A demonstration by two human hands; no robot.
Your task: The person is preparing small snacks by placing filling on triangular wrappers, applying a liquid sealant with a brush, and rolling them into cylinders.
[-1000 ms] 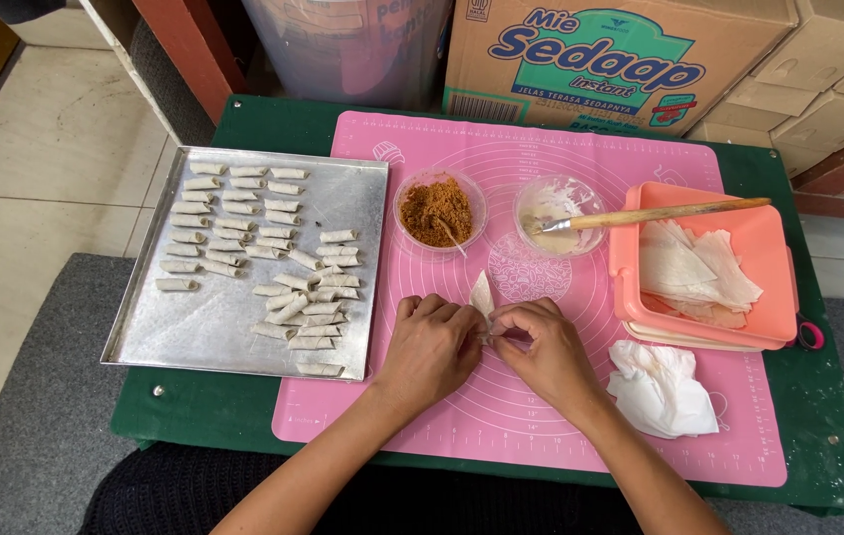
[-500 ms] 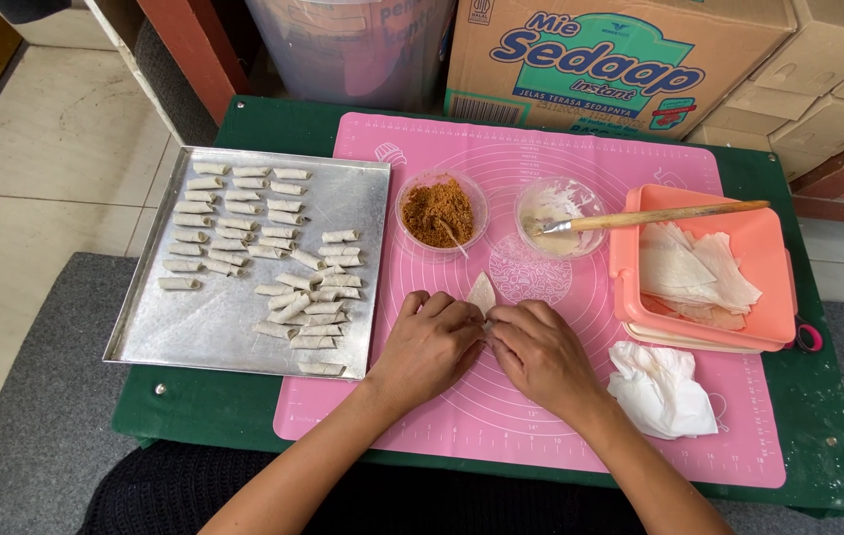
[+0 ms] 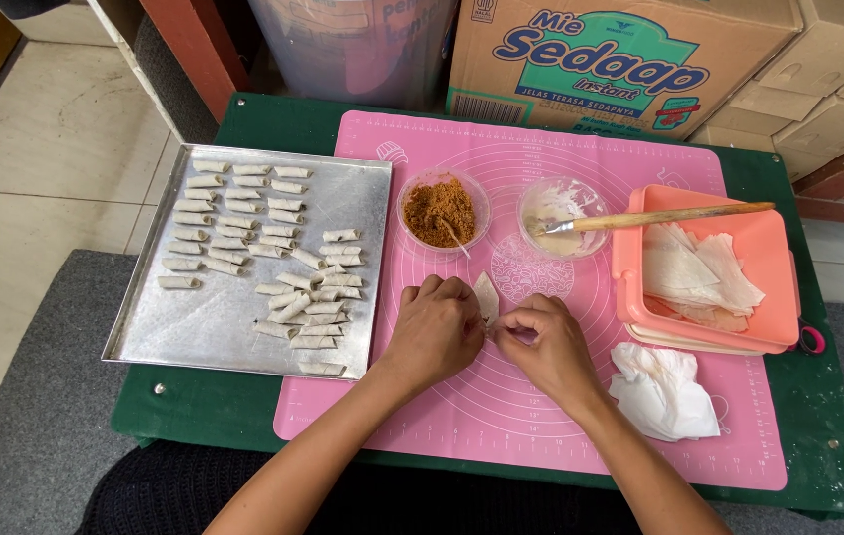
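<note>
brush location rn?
Head view, right of centre: the brush lies across the clear bowl and the orange box rim, bristles in the bowl.

I sat at a low green table [image 3: 243, 416] on a grey carpet [image 3: 35, 396]. Pale floor tiles [image 3: 55, 129] lay to my left (well lit), and cardboard boxes [image 3: 838, 69] stood stacked behind.

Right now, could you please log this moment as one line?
left hand: pinching thin white pastry wrapper | right hand: pinching it too | surface: pink silicone mat | left: metal tray of rolls
</note>
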